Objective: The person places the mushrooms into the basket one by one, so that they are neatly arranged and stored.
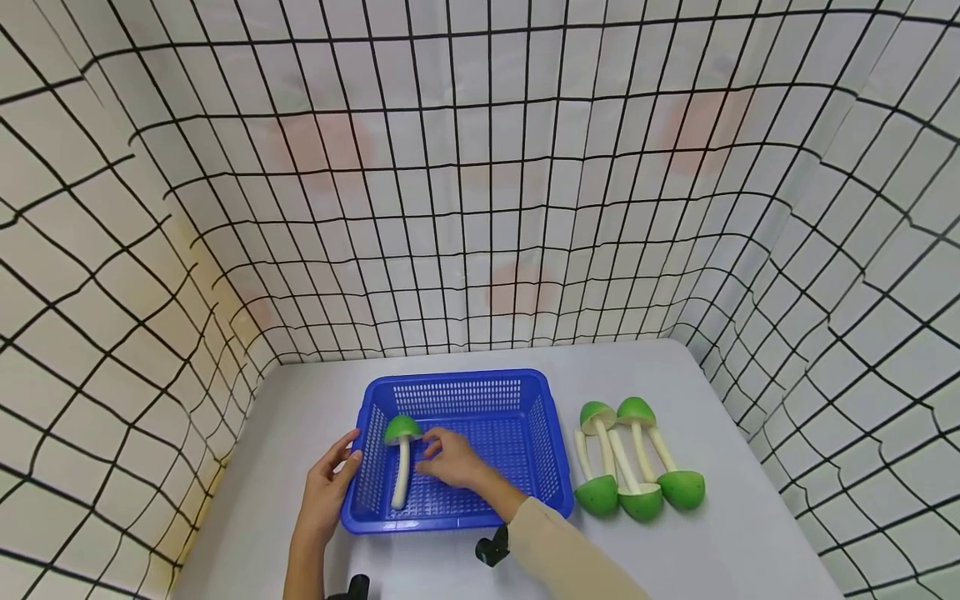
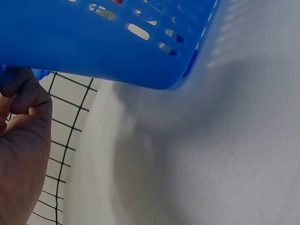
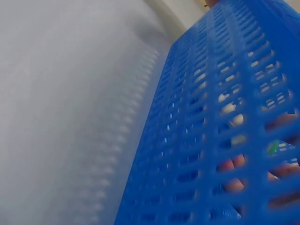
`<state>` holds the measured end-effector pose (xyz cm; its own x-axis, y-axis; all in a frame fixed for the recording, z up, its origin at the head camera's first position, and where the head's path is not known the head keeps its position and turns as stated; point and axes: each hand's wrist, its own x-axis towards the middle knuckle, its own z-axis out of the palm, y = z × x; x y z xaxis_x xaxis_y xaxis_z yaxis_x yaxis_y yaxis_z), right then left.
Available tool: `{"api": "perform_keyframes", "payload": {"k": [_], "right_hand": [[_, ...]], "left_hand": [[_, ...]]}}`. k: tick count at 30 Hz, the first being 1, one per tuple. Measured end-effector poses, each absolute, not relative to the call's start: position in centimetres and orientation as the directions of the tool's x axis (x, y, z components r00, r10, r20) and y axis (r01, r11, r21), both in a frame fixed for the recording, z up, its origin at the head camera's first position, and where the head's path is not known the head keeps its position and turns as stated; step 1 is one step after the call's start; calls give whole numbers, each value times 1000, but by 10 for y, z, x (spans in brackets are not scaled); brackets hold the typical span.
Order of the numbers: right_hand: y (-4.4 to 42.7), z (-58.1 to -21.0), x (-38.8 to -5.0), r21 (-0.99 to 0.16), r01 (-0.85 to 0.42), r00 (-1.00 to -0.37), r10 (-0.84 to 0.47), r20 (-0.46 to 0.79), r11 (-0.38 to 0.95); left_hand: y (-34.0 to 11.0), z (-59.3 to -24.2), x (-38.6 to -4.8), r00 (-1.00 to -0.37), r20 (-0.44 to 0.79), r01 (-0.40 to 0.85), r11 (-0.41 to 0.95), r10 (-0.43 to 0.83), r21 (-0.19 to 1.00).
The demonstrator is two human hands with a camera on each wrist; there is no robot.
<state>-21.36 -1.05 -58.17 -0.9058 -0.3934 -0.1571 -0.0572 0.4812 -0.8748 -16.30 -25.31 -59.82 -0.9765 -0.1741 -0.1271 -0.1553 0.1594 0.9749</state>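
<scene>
Basket (image 2: 93, 49) — cut off, wrist views

On my remote feed I see a plain, cream fabric sleeve (image 1: 566, 554) on the right, its cuff below a bare right hand (image 1: 452, 458). Beside it, near, sits a small, rounded black fitting (image 1: 491, 548). On the left, a stubby, black, round-ended fitting (image 1: 358, 586) shows beside the bare left forearm (image 1: 304, 554).

A rectangular blue plastic basket (image 1: 498, 446) with slotted walls stands open side up. In its left part lies a mushroom with domed green cap and slender white stem (image 1: 403, 460), cap farthest. Five matching mushrooms (image 1: 642, 452) lie to the basket's right, two caps far, three near.
</scene>
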Motion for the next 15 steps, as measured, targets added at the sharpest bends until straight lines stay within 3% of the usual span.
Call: {"api": "perform_keyframes", "payload": {"k": [15], "right_hand": [[39,-576,-215,-870,-82,-915,-383,-127,486]], "left_hand": [[-251,-596,-162,-976,-130,-152,118,-177,981]]}}
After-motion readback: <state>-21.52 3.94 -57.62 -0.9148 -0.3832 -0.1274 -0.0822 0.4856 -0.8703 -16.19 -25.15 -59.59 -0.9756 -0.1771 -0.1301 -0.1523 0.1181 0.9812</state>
